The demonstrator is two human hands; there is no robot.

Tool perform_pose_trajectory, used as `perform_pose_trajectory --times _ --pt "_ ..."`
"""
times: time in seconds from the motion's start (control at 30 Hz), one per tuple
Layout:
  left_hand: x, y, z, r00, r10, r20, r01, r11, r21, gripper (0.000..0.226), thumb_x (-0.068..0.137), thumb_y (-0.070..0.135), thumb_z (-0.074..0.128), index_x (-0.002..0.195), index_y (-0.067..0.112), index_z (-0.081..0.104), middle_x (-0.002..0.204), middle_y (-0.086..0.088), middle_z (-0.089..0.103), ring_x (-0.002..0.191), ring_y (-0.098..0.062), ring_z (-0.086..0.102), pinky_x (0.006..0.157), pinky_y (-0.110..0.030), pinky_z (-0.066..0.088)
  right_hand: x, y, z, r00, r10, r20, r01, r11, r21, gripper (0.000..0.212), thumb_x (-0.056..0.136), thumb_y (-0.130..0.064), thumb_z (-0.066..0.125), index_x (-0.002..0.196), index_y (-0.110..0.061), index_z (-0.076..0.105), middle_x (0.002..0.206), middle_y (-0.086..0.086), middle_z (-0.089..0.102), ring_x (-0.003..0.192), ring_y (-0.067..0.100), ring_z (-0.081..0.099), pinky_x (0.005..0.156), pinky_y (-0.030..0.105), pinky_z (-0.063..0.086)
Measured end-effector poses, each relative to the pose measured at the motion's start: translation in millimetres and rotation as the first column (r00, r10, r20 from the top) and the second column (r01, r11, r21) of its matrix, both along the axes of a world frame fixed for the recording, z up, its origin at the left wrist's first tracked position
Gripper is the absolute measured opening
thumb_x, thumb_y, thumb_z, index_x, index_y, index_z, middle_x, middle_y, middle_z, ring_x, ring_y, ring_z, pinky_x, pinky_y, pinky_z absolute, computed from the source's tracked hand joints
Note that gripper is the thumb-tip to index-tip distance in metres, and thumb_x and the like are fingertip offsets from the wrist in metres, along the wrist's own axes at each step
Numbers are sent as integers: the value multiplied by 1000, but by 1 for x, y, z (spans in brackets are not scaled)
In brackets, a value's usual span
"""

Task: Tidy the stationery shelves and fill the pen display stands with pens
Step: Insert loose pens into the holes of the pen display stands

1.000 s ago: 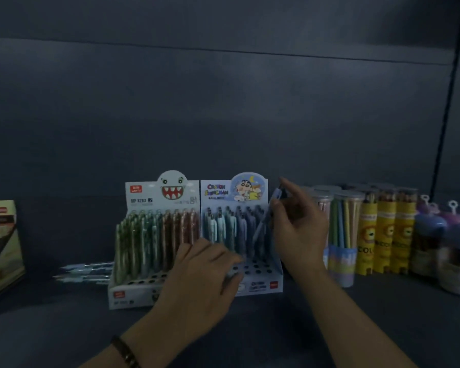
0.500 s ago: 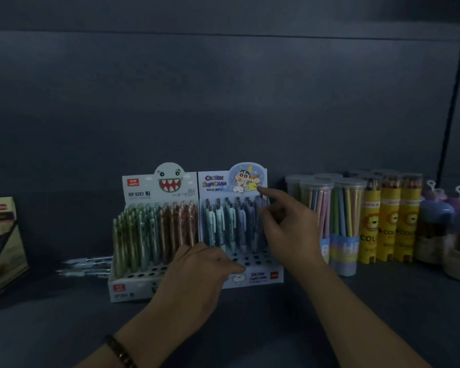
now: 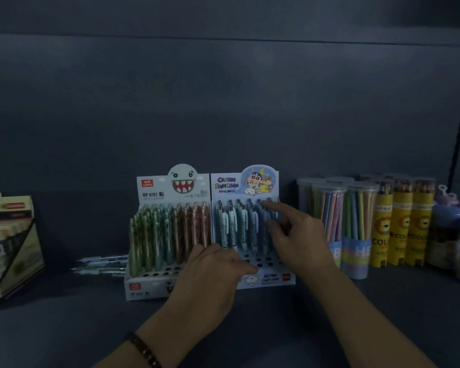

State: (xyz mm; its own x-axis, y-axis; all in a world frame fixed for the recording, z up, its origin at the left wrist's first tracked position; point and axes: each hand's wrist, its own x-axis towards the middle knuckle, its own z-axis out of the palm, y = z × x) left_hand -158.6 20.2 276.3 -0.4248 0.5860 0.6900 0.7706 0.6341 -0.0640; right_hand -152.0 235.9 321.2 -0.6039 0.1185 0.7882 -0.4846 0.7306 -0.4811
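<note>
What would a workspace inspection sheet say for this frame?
Surface: dark shelf, dimly lit.
Job's things: shark-face pen stand and Crayon Shinchan pen stand side by side, both with empty front holes; loose pens lie left of them.
Clutter: cardboard box far left; clear pencil tubs, yellow lion tubes, purple containers right.
Hands: left hand rests open across the stands' fronts; right hand open, index finger at the Shinchan stand's pen tops.
Cables: nothing seen.
Surroundings: dark back panel.

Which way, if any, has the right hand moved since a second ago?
Yes: the right hand moved left and down. Its fingers were at the blue stand's right edge; now they're over its pens.
</note>
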Motion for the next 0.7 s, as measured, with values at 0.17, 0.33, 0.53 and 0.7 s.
perform_pose_trajectory --times 0.17,0.33,0.53,0.7 --pt "13 -8 27 996 -76 -51 86 968 235 23 98 33 66 120 34 71 112 19 61 107 -2 56 101 -28 42 5 -1 -2 997 -24 -78 23 1000 -9 47 98 -8 66 141 -28 65 55 -6 55 46 9 48 50 22 46" --pt "19 -38 77 968 -34 -247 164 832 530 14 95 10 73 107 16 74 103 7 69 91 -5 63 89 -31 53 16 -26 9 989 -59 -136 60 998 0 27 99 -12 64 123 -25 68 61 -9 58 53 12 58 54 36 50" --pt "5 -137 95 953 57 -298 96 875 475 14 90 1 75 102 8 72 98 3 63 83 -15 59 77 -20 45 28 -111 17 986 144 -85 -142 990 25 9 100 -20 64 102 -26 70 62 -10 60 56 11 59 52 24 44" --pt "-30 -212 54 979 144 -142 -100 954 283 23 91 8 73 111 19 68 108 8 55 92 -12 56 80 -32 51 8 -184 17 974 224 -45 -226 973 -38 7 96 -21 66 92 -26 68 67 -8 59 61 10 58 61 29 48"
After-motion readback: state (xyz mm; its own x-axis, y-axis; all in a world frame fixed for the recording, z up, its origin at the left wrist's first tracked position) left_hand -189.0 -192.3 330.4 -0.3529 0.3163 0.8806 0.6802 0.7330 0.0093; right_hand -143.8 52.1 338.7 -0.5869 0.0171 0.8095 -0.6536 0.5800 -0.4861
